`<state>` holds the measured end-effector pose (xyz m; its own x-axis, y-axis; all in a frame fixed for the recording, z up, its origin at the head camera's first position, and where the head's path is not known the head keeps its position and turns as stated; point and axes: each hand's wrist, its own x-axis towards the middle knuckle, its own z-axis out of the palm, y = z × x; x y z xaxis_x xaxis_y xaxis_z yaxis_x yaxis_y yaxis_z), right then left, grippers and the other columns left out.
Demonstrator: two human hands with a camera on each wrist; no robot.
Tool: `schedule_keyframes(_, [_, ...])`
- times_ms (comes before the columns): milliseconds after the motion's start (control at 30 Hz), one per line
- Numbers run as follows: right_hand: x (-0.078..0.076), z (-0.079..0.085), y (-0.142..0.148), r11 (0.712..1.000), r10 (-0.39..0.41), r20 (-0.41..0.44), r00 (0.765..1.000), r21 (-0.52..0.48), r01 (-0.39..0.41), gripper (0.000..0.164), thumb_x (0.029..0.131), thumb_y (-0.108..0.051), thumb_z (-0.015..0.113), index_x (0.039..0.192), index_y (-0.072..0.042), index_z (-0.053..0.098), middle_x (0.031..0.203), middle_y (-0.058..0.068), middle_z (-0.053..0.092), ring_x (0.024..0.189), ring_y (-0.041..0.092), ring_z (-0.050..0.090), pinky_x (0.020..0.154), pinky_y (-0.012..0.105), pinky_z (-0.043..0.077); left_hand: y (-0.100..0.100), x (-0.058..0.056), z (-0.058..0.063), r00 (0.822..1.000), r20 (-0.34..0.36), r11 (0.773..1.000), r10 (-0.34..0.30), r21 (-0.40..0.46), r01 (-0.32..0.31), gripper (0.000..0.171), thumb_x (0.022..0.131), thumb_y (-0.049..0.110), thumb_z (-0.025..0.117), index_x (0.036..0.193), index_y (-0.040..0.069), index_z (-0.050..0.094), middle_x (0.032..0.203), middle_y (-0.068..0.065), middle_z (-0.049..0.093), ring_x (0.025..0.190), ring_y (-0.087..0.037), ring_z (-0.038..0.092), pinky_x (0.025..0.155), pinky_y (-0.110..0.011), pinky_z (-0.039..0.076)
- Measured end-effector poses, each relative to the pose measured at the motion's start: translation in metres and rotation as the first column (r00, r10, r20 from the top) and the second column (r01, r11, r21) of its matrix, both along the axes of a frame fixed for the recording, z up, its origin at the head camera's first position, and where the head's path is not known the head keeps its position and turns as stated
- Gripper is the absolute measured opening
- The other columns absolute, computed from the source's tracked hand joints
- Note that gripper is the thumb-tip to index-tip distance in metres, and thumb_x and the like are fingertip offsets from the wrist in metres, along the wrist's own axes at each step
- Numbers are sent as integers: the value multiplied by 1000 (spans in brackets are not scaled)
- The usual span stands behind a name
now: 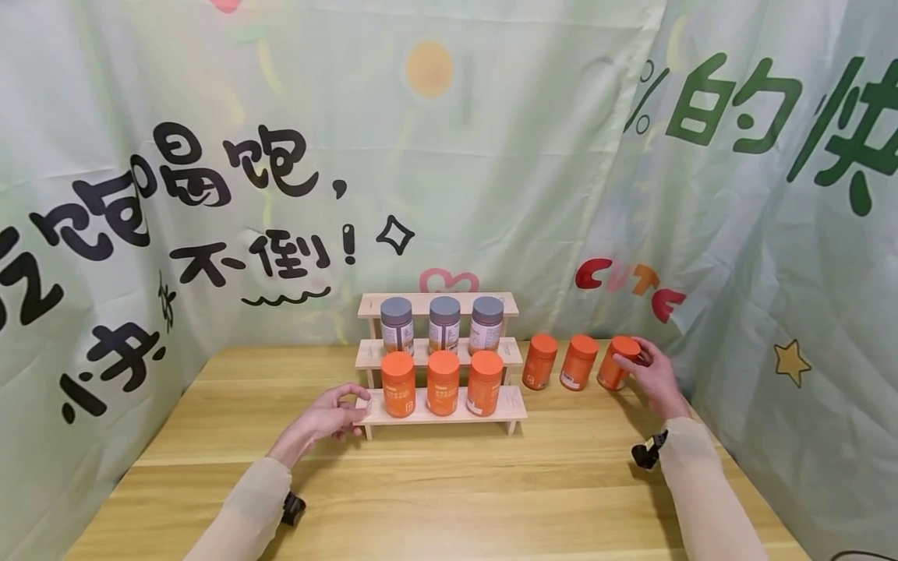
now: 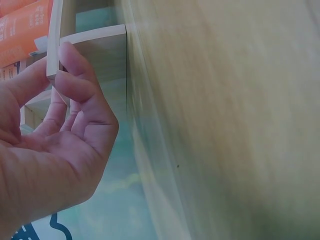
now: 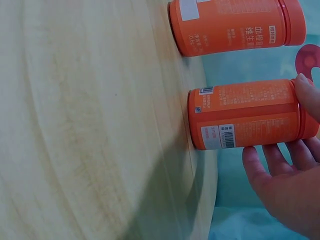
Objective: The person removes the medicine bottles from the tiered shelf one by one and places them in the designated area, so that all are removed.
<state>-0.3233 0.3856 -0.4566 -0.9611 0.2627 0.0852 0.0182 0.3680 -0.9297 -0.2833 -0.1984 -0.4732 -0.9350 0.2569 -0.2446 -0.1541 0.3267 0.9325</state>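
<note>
Some left fingers (image 2: 76,91) pinch the wooden rack (image 1: 514,400); right fingers (image 3: 256,167) grip an orange jar (image 3: 245,115).

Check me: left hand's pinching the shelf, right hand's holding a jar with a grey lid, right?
Not grey: the right wrist view shows the right hand holding a jar with an orange lid. The left hand does pinch the shelf.

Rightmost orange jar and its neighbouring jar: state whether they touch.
Apart: the right wrist view shows cloth between the rightmost jar and its neighbour.
</note>
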Motion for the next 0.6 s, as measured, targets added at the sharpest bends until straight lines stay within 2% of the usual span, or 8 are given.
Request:
schedule_keyframes(200, [3,0,1,1000,20,18,1000,-4,-20,78,94,-37,64,154,-6,24,154,23,34,114,4,47,80,6,42,2,3,1,1000,2,1000,6,3,-6,34,93,18,67,123,11,53,79,-6,58,68,-21,64,54,-29,44])
schedule_keyframes(433, [1,1,2,1000,30,27,999,-4,-30,81,94,-38,65,155,-6,21,156,22,32,130,28,42,79,5,42,2,2,3,1000,1,1000,14,-2,-14,34,92,18,67,122,11,53,78,-4,57,69,-20,64,54,-29,44])
schedule_keyframes(600, [0,0,3,999,32,35,999,-2,-32,81,94,-38,65,154,-5,22,155,23,32,126,23,44,79,4,41,1,2,3,1000,11,1000,16,-1,-16,33,92,18,68,121,11,54,77,-4,57,69,-20,65,54,-29,44])
